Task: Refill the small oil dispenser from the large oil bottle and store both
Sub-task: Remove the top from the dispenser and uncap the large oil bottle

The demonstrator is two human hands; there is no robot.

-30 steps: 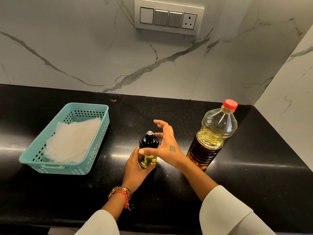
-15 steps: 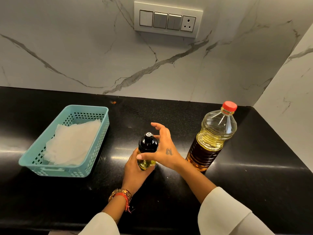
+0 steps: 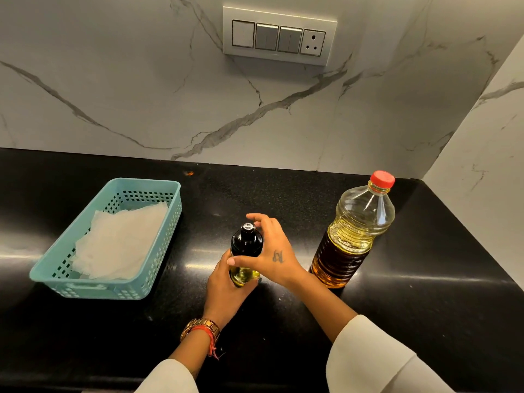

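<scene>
left hand grips small oil dispenser base | right hand curls half-open by its top | risk: greasy glass slips, tips on bench

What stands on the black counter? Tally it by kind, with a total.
Bottles: 2, the small dispenser and the large oil bottle
Baskets: 1, the teal basket
Paper stacks: 1, white sheets inside the basket
Total: 4

You face a white marble wall with a switch panel at twelve o'clock, above a glossy black counter.
</scene>
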